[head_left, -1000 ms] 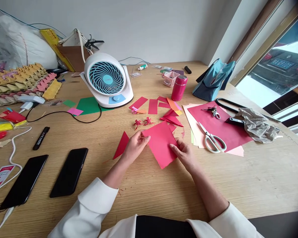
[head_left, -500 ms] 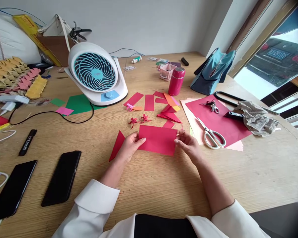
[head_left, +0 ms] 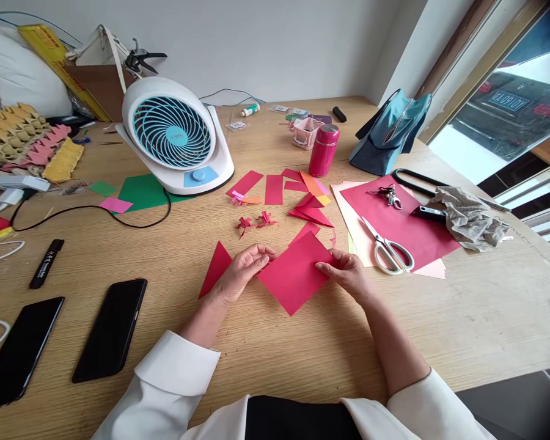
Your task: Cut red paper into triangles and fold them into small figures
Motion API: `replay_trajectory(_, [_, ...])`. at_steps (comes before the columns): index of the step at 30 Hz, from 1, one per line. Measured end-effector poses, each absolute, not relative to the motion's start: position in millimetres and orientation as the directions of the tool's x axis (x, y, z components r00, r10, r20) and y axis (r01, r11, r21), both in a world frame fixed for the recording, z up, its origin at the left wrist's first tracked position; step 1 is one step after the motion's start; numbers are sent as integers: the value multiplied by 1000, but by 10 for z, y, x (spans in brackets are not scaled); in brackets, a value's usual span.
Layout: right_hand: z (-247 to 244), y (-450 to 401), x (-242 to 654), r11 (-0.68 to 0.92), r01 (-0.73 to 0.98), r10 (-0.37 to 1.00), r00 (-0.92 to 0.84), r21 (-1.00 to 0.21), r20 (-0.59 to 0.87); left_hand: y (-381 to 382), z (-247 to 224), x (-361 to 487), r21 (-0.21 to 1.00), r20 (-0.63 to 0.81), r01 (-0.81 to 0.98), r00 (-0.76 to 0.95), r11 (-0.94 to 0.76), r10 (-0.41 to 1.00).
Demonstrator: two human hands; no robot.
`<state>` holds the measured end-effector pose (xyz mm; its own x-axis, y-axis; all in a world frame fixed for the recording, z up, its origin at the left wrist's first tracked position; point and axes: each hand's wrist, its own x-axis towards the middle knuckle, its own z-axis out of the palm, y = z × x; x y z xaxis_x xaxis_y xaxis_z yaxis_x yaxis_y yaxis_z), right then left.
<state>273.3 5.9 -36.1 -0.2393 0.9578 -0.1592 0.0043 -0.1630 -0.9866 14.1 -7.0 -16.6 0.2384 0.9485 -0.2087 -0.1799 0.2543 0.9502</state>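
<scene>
The right hand [head_left: 348, 275] has its grip pressed together on the red sheet [head_left: 296, 275], thumb on top near the right-hand corner. The sheet is held turned, one corner pointing toward the person, above the tabletop [head_left: 275, 360]. The left hand [head_left: 242, 272] is at the opposite corner, its fingers curled and its thumb alongside them; whether that grip pinches the paper I cannot tell.

Just beside the left hand lies a red triangle [head_left: 215, 269] of paper. Beyond the hands are two small red paper figures [head_left: 255, 223], and past them red strips [head_left: 274, 189], a pink and orange paper piece [head_left: 245, 198] and some folded red paper [head_left: 311, 214]. An orange strip [head_left: 310, 183] lies near the folded paper.

To the right, white-handled scissors [head_left: 389, 249] rest partly on a large red sheet of paper [head_left: 401, 223], with keys [head_left: 389, 195] on it too and a crumpled grey cloth [head_left: 471, 219] over its right side. Behind stand a pink flask [head_left: 324, 150], a pink basket [head_left: 305, 133] and a blue bag [head_left: 391, 135].

To the left, a white fan [head_left: 176, 134] stands partly on green paper [head_left: 140, 194]. Nearer the person lie two black phones [head_left: 110, 330] and a black marker [head_left: 46, 264].
</scene>
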Motion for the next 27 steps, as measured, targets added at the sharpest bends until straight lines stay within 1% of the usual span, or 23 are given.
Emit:
replay_trajectory(3, [-294, 39, 2769, -142, 90, 930, -328, -986, -164, -67, -232, 147, 974, -177, -91, 280, 210, 944])
replay_trajectory(5, [-270, 24, 2767, -102, 147, 905, -397, -984, -153, -91, -307, 188, 977, -182, -52, 303, 207, 936])
replay_trajectory(6, [-271, 19, 2760, -80, 162, 895, -422, -983, -142, -107, -344, 212, 974, -193, -40, 355, 221, 915])
replay_trajectory(8, [-295, 18, 2735, -28, 147, 904, -418, -989, -88, -133, -402, 257, 965, -228, -22, 431, 263, 873])
replay_trajectory(9, [-314, 20, 2718, -8, 117, 923, -382, -993, -52, -142, -418, 273, 965, -230, -21, 418, 263, 879])
replay_trajectory(11, [-353, 20, 2682, 57, 53, 951, -306, -997, 38, -149, -425, 291, 960, -228, -76, 345, 269, 911])
replay_trajectory(13, [-384, 6, 2646, 144, 24, 956, -261, -989, 132, -139, -410, 290, 949, -222, -169, 239, 266, 945])
replay_trajectory(16, [-414, -31, 2605, 245, 45, 931, -291, -969, 222, -106, -388, 276, 914, -247, -297, 130, 275, 960])
replay_trajectory(19, [-440, -64, 2580, 313, 140, 905, -342, -939, 251, -90, -387, 282, 876, -275, -373, 132, 305, 952])
replay_trajectory(22, [-450, -80, 2561, 388, 262, 883, -379, -883, 275, -107, -390, 313, 859, -275, -398, 169, 321, 946])
replay_trajectory(24, [-440, -83, 2546, 412, 291, 872, -402, -863, 281, -127, -383, 335, 852, -275, -403, 198, 334, 941])
replay_trajectory(27, [-408, -81, 2527, 410, 274, 867, -415, -870, 277, -149, -365, 351, 845, -281, -393, 250, 362, 927])
